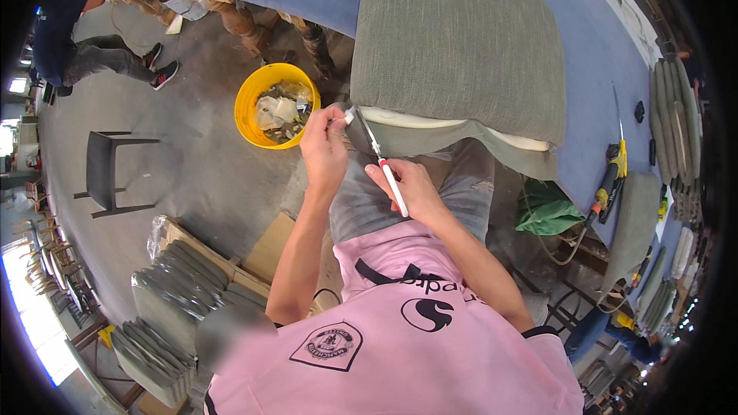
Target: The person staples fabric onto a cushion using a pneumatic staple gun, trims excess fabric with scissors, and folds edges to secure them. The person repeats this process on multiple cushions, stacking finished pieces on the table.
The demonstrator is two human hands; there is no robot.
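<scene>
Trimming seems the step in hand: the grey-green cushion (461, 38) lies on the blue worktop (592, 69), its near side unclosed over white foam (415, 118), a cloth flap (442, 141) hanging below. The right hand (413, 188) has its fingers clamped on a red-and-white-handled tool (393, 186); the left hand's (324, 150) fingers are pinched together on a small white piece (350, 116). The next move probably calls for steadying the cushion's corner. Farther left, a yellow bucket (246, 114) holds scraps (280, 111)
</scene>
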